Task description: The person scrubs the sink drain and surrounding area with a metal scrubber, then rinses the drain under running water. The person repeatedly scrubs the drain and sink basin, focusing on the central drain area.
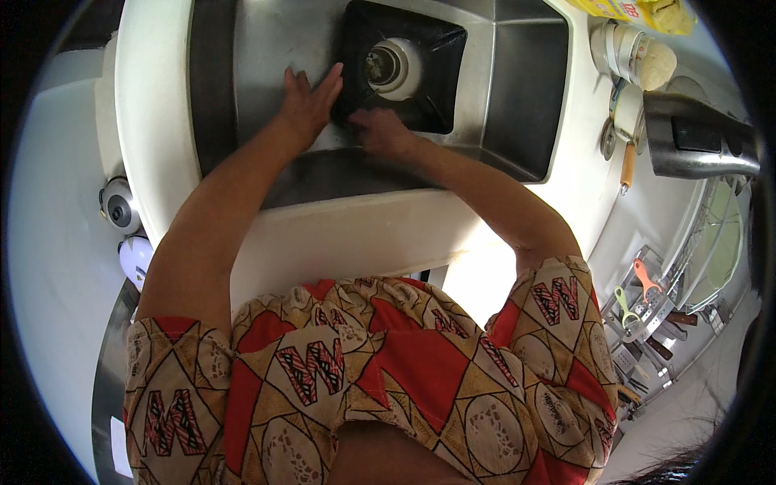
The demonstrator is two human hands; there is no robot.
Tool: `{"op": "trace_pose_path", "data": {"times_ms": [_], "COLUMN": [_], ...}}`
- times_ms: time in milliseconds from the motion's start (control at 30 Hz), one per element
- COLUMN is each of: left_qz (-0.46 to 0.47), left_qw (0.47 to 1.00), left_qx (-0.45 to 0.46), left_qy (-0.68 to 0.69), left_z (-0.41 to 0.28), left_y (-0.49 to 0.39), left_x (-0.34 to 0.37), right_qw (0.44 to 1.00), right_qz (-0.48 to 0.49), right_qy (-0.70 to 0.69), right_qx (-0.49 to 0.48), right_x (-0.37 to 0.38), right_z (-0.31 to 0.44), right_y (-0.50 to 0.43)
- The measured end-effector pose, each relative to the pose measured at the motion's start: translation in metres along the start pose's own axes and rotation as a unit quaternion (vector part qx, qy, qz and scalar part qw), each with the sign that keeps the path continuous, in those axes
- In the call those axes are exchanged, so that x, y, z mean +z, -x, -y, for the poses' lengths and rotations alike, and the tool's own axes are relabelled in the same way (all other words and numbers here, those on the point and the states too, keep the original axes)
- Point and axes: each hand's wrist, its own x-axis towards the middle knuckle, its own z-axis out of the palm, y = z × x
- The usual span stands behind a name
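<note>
A black, roughly square funnel-shaped piece (424,36) with a round central opening lies in a stainless steel sink (527,91). Inside the opening is a pale ring (413,73) around a metal cup-like part (381,68). My left hand (309,103), fingers spread, is at the black piece's left edge, its fingertips against or just over it. My right hand (383,132) is at the near left corner of the black piece, fingers bent; whether it pinches the edge cannot be told.
The white counter (339,227) edges the sink in front of me. To the right are stacked bowls (621,51), an orange-handled tool (628,163), a metallic range hood-like body (697,136) and a utensil rack (661,303). A lidded pot (120,206) stands at left.
</note>
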Motion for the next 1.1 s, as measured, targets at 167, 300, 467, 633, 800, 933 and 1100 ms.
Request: {"op": "trace_pose_path", "data": {"times_ms": [167,300,467,633,800,933,1100], "left_qz": [-0.034,-0.047,0.014,0.051,0.019,-0.023,-0.048], "left_qw": [0.999,0.999,1.000,0.999,1.000,0.996,0.974], "left_qx": [-0.007,-0.007,0.007,-0.008,0.022,0.077,0.174], "left_qy": [-0.006,-0.009,-0.010,-0.001,-0.004,-0.047,-0.139], "left_z": [0.006,0.001,0.003,0.006,0.005,-0.002,-0.027], "left_y": [0.005,-0.002,0.003,0.003,0.006,0.007,0.001], "left_x": [0.011,0.012,-0.002,-0.008,-0.014,-0.025,-0.027], "right_qw": [0.992,0.947,0.994,0.994,0.932,0.903,0.900], "right_qz": [0.128,0.218,0.081,0.088,0.180,0.187,0.096], "right_qy": [0.009,0.193,0.008,0.059,0.300,0.381,0.423], "right_qx": [0.017,0.135,0.068,0.041,0.093,0.068,0.050], "right_x": [-0.046,-0.046,-0.011,-0.032,-0.049,-0.065,-0.071], "right_z": [0.002,-0.045,0.007,-0.004,-0.040,-0.055,-0.081], "right_y": [0.005,0.022,-0.010,0.010,0.053,0.054,0.048]}}
